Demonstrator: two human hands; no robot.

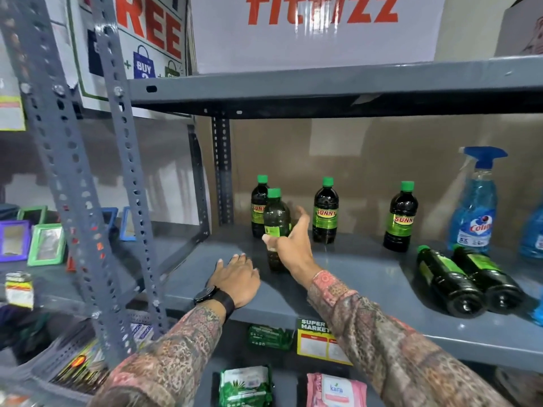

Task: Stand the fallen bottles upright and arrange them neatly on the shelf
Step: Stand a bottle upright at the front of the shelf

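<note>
Dark bottles with green caps and green "SUNNY" labels are on the grey metal shelf (367, 277). Three stand upright along the back: one at the left (258, 201), one in the middle (325, 212) and one to the right (399, 218). A fourth bottle (276, 215) stands in front of the left one. My right hand (293, 242) holds it, thumb across its front and fingers along its right side. Two more bottles (448, 280) (484, 274) lie side by side at the right, bases toward me. My left hand (235, 277) rests flat on the shelf, empty.
A blue spray bottle (476, 207) stands at the back right, with another blue container (533, 236) beside it. The upper shelf board (323, 86) hangs close overhead. Slotted uprights (129, 201) stand at the left. Wipe packs (246, 386) lie on the shelf below.
</note>
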